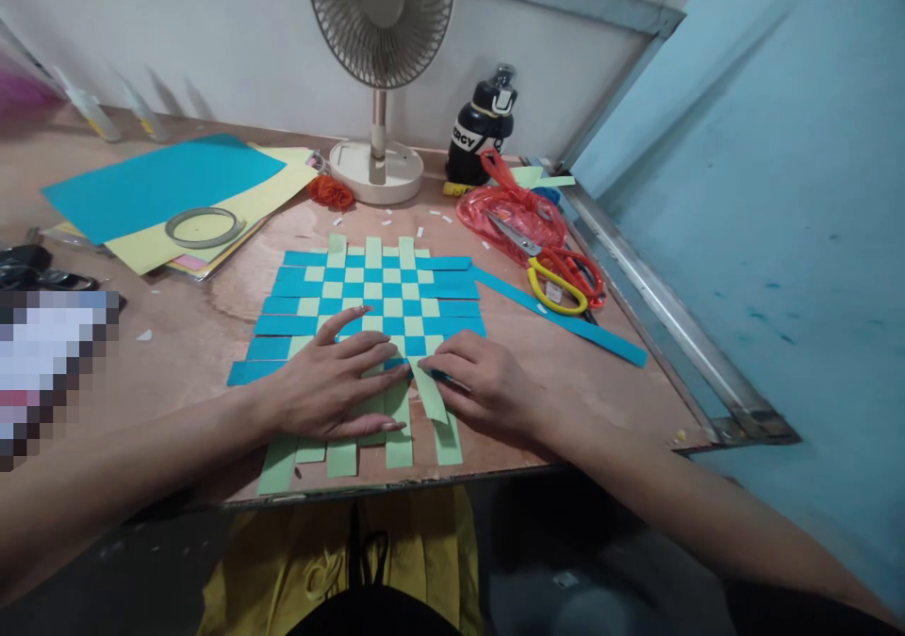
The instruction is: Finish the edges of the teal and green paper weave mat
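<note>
While pressing flat on the near part of a woven paper mat, left hand and right hand both open, fingers spread, no closed grip on anything. Right fingertips right at a pale green strip, slanted across its neighbours, with a narrow blue strip end just beneath them. Mat lying square on a plywood table, blue strips crossing green in a checkerboard, loose green ends trailing toward the near table edge. Just right of the mat, a long loose blue strip running diagonally, and beyond it, scissors with yellow and red handles, on a crumpled red plastic bag. Left of the mat, a grey tape ring on a yellow sheet, beside a blue card sheet. Farther back, a tangle of orange yarn, small paper scraps, and a black bottle. Against the far wall, a cream desk fan on a round base. To the right, a metal rail along a blue wall.
</note>
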`<state>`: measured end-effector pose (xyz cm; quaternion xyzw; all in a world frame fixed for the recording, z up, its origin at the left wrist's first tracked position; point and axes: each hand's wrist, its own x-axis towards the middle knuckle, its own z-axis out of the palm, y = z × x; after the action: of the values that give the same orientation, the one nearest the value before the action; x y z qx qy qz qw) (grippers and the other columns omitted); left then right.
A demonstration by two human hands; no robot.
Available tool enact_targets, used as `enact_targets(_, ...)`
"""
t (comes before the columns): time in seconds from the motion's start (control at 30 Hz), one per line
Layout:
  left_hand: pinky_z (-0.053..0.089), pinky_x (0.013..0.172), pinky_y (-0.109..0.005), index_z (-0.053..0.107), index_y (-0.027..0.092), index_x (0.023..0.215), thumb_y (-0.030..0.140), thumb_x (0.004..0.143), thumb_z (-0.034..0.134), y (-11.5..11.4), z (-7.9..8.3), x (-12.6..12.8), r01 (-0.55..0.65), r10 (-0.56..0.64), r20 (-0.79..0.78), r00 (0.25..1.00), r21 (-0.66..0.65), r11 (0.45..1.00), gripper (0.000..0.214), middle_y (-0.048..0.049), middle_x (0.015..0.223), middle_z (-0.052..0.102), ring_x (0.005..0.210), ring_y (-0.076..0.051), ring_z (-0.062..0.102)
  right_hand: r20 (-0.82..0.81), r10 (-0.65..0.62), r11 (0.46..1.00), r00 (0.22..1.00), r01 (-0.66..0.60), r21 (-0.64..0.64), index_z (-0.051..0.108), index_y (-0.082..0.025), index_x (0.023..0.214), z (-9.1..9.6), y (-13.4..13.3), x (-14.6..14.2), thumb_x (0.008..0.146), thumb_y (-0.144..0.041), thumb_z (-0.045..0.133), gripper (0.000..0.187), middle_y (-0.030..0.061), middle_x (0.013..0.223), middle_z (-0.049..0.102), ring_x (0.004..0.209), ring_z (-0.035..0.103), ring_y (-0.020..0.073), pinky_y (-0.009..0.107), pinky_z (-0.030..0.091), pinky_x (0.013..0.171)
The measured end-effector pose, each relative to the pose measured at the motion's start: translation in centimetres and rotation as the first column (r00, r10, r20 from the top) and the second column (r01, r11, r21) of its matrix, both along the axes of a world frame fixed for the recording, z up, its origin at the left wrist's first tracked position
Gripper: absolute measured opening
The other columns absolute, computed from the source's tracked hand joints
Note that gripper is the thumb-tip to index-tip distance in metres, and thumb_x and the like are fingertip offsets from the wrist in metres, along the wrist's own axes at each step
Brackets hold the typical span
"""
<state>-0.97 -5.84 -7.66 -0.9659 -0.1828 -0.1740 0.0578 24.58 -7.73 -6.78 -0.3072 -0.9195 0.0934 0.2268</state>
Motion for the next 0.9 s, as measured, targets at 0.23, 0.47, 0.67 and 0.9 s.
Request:
enact_targets(0.23, 0.013, 0.118, -0.051, 0.057, 0.021, 0.125, 0.042, 0.092, 0.05, -0.08, -0.08, 0.12, 0.003, -0.004, 0.046, 0.999, 0.023, 1.0, 0.04, -0.0066, 0.113, 0.067, 0.112, -0.023, 0.058, -0.006, -0.005, 1.0, 1.0, 0.005, -0.003, 0.062, -0.015, 0.108, -0.33, 0.21, 0.1, 0.093, -0.019, 0.052, 0.019, 0.01, 0.096, 0.066, 0.089, 0.058, 0.0195, 0.032, 0.05, 0.075)
enact_targets(0.47, 0.025, 0.114, -0.052, 0.058, 0.024, 0.121, 0.03, 0.092, 0.052, -0.03, -0.52, 0.28, -0.029, 0.02, 0.106, 0.994, 0.084, 0.996, 0.03, -0.0052, 0.112, 0.07, 0.1, -0.02, 0.065, -0.005, -0.011, 1.0, 1.0, 0.011, -0.012, 0.063, -0.014, 0.107, -0.16, 0.19, 0.05, 0.093, -0.02, 0.052, 0.019, 0.0102, 0.096, 0.067, 0.09, 0.059, 0.0195, 0.032, 0.051, 0.076)
enact_targets(0.67, 0.022, 0.115, -0.052, 0.059, 0.025, 0.12, 0.023, 0.091, 0.052, 0.23, -0.77, 0.04, -0.036, 0.025, 0.128, 0.991, 0.086, 0.996, 0.03, -0.0012, 0.109, 0.072, 0.096, -0.017, 0.067, -0.003, -0.028, 0.999, 1.0, 0.028, -0.023, 0.064, -0.016, 0.105, 0.09, 0.14, -0.01, 0.092, -0.02, 0.053, 0.017, 0.0093, 0.097, 0.068, 0.09, 0.061, 0.0192, 0.033, 0.051, 0.078)
enact_targets(0.9, 0.013, 0.118, -0.056, 0.062, 0.025, 0.114, 0.025, 0.092, 0.052, -0.02, -0.35, -0.15, -0.031, 0.03, 0.115, 0.993, 0.009, 0.999, 0.024, -0.0005, 0.113, 0.071, 0.103, -0.018, 0.066, 0.003, -0.037, 0.999, 0.999, 0.037, -0.015, 0.064, -0.016, 0.106, 0.18, 0.17, -0.01, 0.091, -0.018, 0.053, 0.019, 0.0095, 0.097, 0.068, 0.091, 0.062, 0.02, 0.034, 0.052, 0.079)
